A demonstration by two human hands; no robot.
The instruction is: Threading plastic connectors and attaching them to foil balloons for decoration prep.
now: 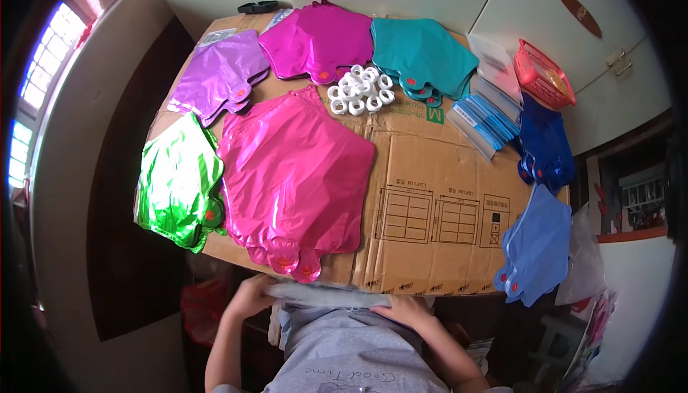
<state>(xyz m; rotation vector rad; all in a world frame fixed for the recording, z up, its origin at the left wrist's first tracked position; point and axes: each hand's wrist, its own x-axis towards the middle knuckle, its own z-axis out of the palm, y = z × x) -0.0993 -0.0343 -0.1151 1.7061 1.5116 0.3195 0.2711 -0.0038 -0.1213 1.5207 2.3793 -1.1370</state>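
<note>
At the near edge of the cardboard, a crumpled clear plastic bag (326, 295) stretches across my lap. My left hand (251, 297) is closed on its left end. The right end lies at the fingers of my right hand (405, 312), which look closed on it, though they are partly hidden. Just beyond the bag lies a stack of flat pink foil balloons (297, 171), its round tabs hanging at the cardboard's edge. Left of that stack are shiny green foil balloons (178, 185).
Purple (218, 77), magenta (319, 41) and teal foil balloons (423, 56) line the far side of the cardboard (430, 163). White ribbon rolls (358, 90) sit among them. Blue packets (480, 122), a red basket (541, 74), dark blue (546, 142) and light blue balloons (537, 246) are rightward.
</note>
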